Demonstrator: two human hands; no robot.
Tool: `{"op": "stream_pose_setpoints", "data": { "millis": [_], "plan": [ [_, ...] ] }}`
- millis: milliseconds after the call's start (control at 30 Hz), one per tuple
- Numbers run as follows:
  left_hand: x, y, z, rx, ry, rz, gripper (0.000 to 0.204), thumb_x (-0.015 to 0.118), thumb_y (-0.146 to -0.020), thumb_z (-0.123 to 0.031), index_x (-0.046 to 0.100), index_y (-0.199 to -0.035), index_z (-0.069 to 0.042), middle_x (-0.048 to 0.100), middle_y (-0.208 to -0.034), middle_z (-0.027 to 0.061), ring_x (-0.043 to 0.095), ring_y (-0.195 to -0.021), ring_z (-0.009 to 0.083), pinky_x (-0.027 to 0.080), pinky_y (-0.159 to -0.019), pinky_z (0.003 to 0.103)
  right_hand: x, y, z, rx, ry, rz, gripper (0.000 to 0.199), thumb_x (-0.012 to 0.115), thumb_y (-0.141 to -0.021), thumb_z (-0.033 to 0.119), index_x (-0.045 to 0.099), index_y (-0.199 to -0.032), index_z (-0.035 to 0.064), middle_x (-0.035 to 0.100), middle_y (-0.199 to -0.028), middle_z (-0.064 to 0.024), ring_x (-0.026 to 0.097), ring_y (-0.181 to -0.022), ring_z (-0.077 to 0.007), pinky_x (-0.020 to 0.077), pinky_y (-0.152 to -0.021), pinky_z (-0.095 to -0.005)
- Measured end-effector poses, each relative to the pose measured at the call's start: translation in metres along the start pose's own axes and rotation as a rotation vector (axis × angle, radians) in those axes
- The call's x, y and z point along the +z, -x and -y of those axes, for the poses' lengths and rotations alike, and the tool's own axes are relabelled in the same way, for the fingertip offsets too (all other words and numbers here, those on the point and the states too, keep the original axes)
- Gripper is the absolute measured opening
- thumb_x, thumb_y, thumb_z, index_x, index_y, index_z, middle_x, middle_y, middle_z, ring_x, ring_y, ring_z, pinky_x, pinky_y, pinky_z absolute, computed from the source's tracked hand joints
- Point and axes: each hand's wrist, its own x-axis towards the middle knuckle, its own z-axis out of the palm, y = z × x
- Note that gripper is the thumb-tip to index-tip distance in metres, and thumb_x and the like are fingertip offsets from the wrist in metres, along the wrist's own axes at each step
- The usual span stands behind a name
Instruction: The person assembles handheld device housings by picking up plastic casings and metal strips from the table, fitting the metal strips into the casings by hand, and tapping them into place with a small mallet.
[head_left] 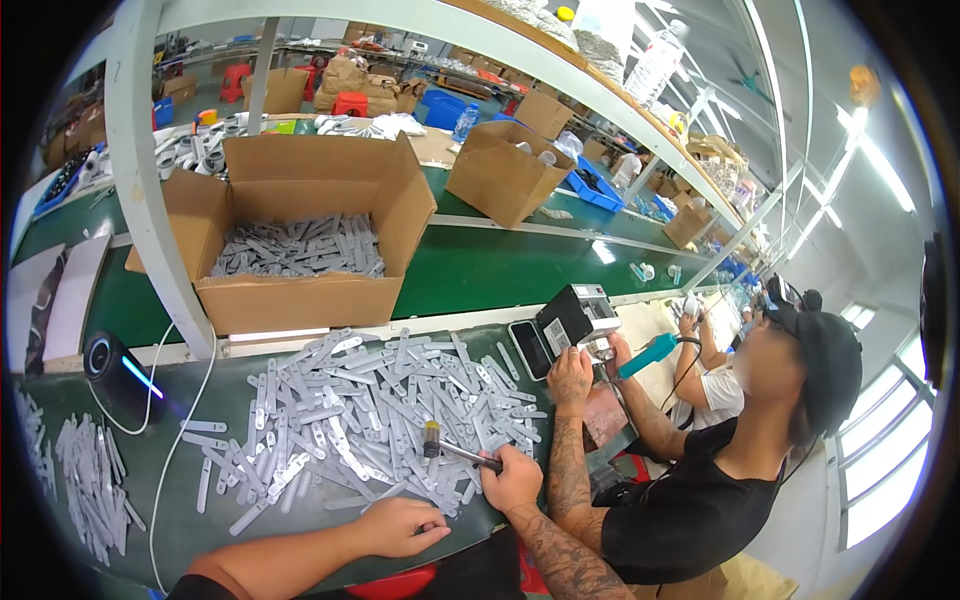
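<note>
Green workbench [182, 510] in a workshop, strewn with a pile of flat grey perforated strips [400, 400]. At the pile's four o'clock, right hand [512, 480] closed around the handle of a small yellow-ended mallet [463, 453], head over the strips, contact unclear. At six o'clock, left hand [400, 527] loosely curled by the near edge; whether anything within, impossible to tell. At eleven o'clock, open cardboard box [310, 303] of similar strips; at two, smartphone [530, 350]; at nine, black cylindrical speaker [108, 368].
</note>
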Motion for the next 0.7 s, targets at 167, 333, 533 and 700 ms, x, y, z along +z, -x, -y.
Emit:
{"op": "stream_pose_setpoints", "data": {
  "millis": [167, 333, 533, 700],
  "plan": [
    [-0.0005, 0.0011, -0.0009, -0.031, 0.031, -0.013, 0.023, 0.073, -0.103, -0.035, 0.077, -0.1, -0.013, 0.075, -0.087, 0.0037, 0.075, -0.078, 0.0248, 0.057, -0.069, 0.039, -0.0016, -0.0009, 0.0026, 0.019, 0.02, 0.028, 0.036, 0.081, -0.093, 0.032, 0.06, -0.076, 0.0093, 0.063, -0.073, -0.0129, 0.066, -0.068, -0.0404, 0.0491, -0.06, -0.051],
    [0.0022, 0.0016, 0.0014, -0.059, -0.02, 0.027, 0.022, 0.073, -0.103, -0.036, 0.078, -0.1, -0.014, 0.075, -0.087, 0.0033, 0.074, -0.074, 0.0241, 0.057, -0.067, 0.038, -0.0001, -0.0007, 0.0, 0.024, 0.014, 0.034, 0.038, 0.08, -0.094, 0.034, 0.059, -0.076, 0.009, 0.063, -0.073, -0.0131, 0.065, -0.068, -0.0409, 0.0486, -0.061, -0.0525],
    [0.0028, 0.0009, 0.0017, -0.015, 0.009, -0.018, 0.016, 0.079, -0.101, -0.028, 0.081, -0.101, -0.012, 0.075, -0.085, 0.0039, 0.07, -0.067, 0.0195, 0.056, -0.063, 0.033, -0.0005, 0.0006, 0.0005, 0.018, 0.004, 0.02, 0.037, 0.081, -0.094, 0.033, 0.059, -0.077, 0.0089, 0.063, -0.073, -0.0131, 0.065, -0.069, -0.0413, 0.0487, -0.061, -0.0527],
    [0.0012, -0.0004, 0.0001, -0.008, 0.022, -0.025, 0.016, 0.079, -0.1, -0.027, 0.081, -0.101, -0.012, 0.074, -0.085, 0.004, 0.07, -0.067, 0.019, 0.056, -0.064, 0.033, -0.0008, -0.0006, 0.0006, 0.022, 0.001, 0.026, 0.038, 0.081, -0.094, 0.034, 0.059, -0.077, 0.0087, 0.064, -0.073, -0.0128, 0.066, -0.069, -0.0413, 0.0492, -0.061, -0.0524]
  ]
}}
